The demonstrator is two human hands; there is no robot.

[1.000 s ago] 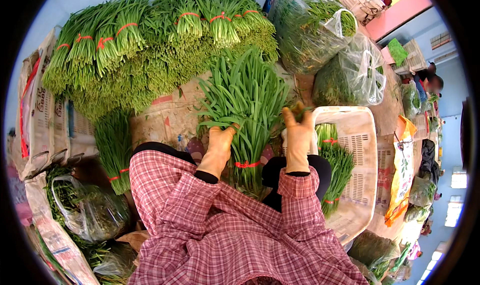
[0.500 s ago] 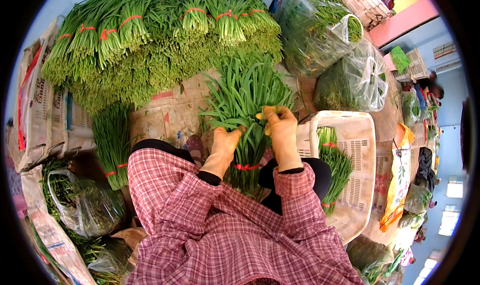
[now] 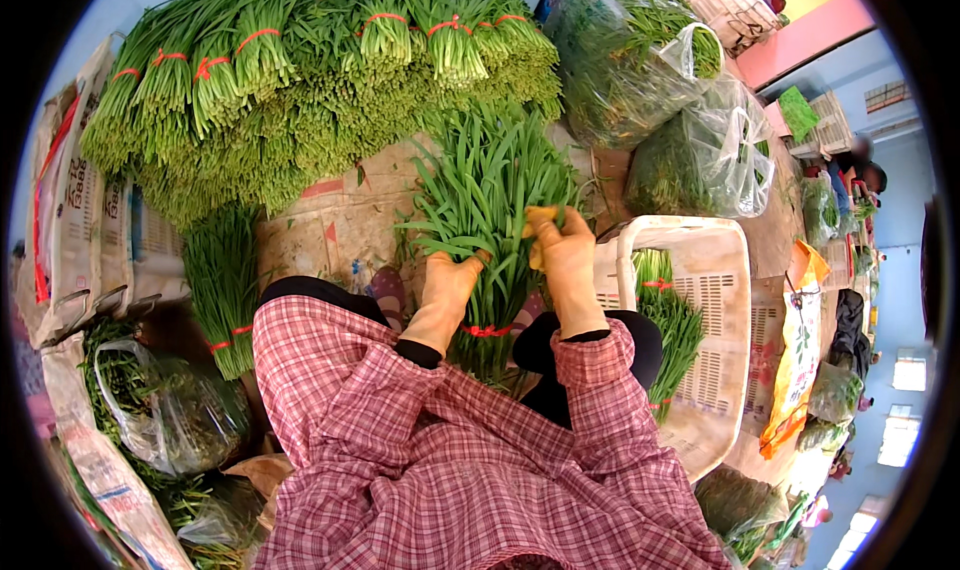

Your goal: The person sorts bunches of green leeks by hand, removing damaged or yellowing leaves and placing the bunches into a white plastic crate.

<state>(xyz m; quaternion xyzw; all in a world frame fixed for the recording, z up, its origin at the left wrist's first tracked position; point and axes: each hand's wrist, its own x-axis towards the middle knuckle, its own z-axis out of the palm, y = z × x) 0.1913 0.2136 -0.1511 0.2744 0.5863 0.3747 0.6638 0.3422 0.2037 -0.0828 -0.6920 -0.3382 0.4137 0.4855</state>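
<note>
A large bunch of garlic chives [image 3: 490, 195] stands between my knees, its leaves spreading away from me. A red tie [image 3: 487, 331] circles its lower part. My left hand [image 3: 445, 295], in a pale cream glove, is closed on the bunch's left side, the thumb lying over the leaves. On the right side, my right hand [image 3: 566, 265], gloved alike with yellowish fingertips, has its fingers curled in a pinch at the leaves. What lies between those fingertips is hidden.
A big heap of tied chive bunches [image 3: 330, 100] fills the far left. To my right is a white plastic basket [image 3: 725, 370] holding bunches. Clear bags of greens [image 3: 700, 160] stand at the far right; another bag [image 3: 180, 420] sits at near left. One bunch [image 3: 220, 290] lies beside my left knee.
My right hand's fingers have curled in, and its outstretched fingertip has drawn back toward the palm. The left hand keeps its hold, and the bunch stays in place.
</note>
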